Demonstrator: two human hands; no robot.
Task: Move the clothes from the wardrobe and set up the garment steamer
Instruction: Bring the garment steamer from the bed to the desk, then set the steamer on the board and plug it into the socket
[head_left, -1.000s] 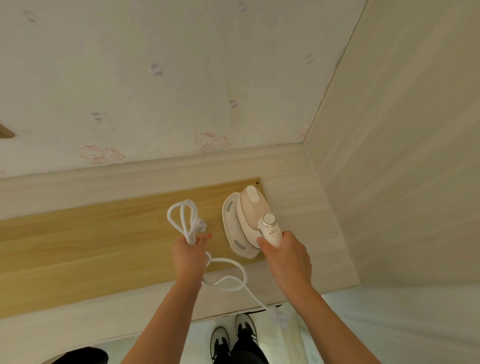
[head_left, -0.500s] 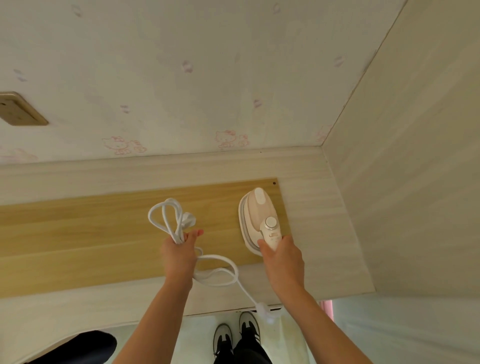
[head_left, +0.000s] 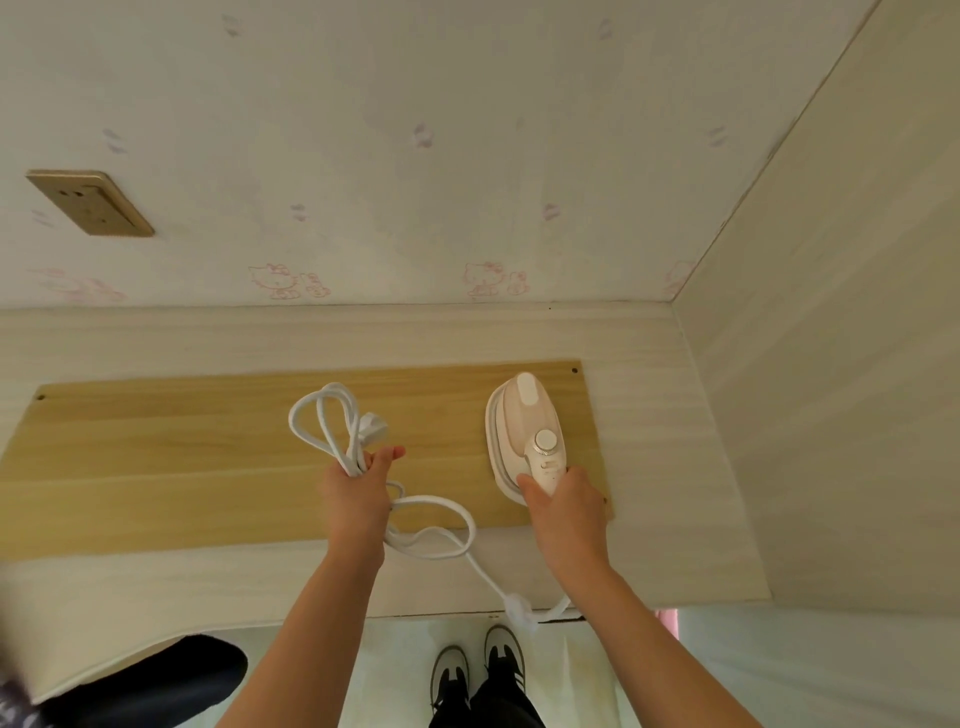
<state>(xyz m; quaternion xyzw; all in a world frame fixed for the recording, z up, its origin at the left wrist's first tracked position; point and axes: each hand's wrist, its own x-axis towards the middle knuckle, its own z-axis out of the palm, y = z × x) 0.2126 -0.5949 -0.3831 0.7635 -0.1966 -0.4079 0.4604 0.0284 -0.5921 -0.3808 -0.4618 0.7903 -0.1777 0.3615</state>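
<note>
Right hand (head_left: 563, 506) grips the handle of the pale pink garment steamer (head_left: 519, 421), which lies at the right end of the yellow wooden panel (head_left: 182, 467). Left hand (head_left: 356, 493), apart from it, clutches the looped white power cord (head_left: 322, 421) beside its plug (head_left: 375, 425). The print under the steamer's dial is too small to read.

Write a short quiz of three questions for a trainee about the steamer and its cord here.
1. True or false: the right hand holds the steamer by its handle.
2. What does the left hand hold? A) the looped cord B) a shirt C) nothing
3. Fill in: the wall socket is to the ____ of the steamer.
Key: 1 true; 2 A; 3 left.
</note>
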